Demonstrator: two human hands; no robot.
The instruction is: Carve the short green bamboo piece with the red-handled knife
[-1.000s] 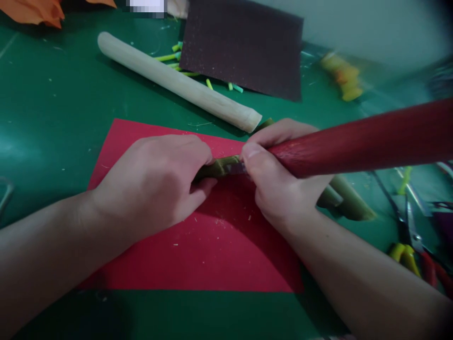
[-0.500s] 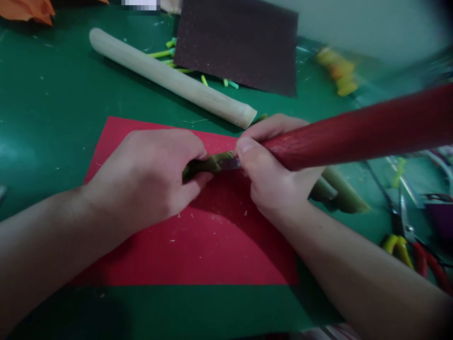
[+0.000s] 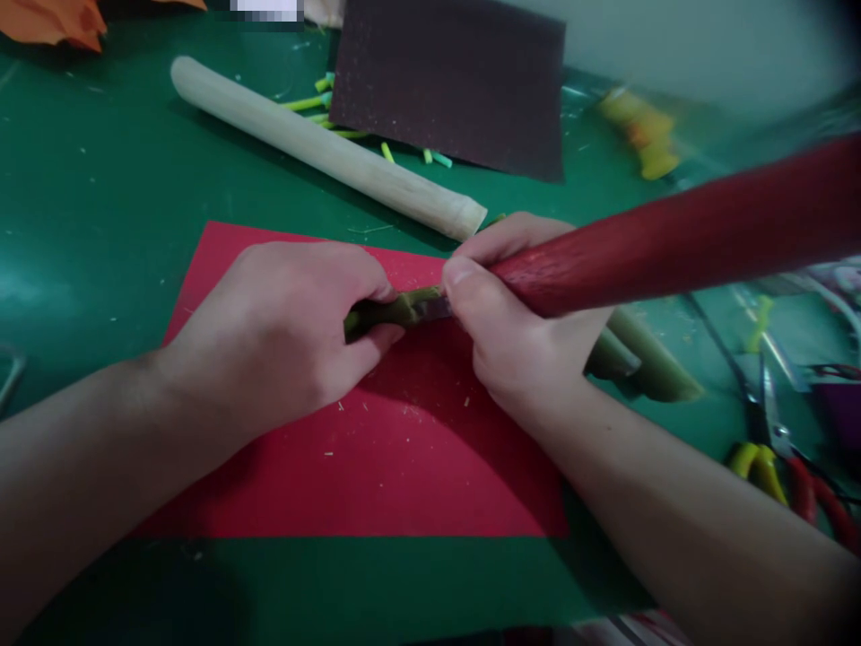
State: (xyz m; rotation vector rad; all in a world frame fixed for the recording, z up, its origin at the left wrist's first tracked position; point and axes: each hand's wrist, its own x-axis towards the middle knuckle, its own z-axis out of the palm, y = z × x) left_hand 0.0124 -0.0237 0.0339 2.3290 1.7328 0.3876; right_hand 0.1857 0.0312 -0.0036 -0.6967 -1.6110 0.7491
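Note:
Over a red sheet with small pale shavings on it, my left hand is closed round a green, bamboo-like stem. My right hand grips a knife with a thick, long red handle, holding it low, close to the blade. The short metal blade lies against the stem between the two hands; its tip is hard to make out. Pale green cut pieces lie on the table behind my right wrist, partly covered.
Beyond the hands, a long pale bamboo stick lies slantwise. Further back, a dark sheet covers several thin yellow-green sticks. Pliers with yellow handles and a tool with red handles lie at right. Orange paper is at top left.
The red handle has tipped slightly upward, and my right hand has shifted a little up and left. My left hand keeps its hold on the stem.

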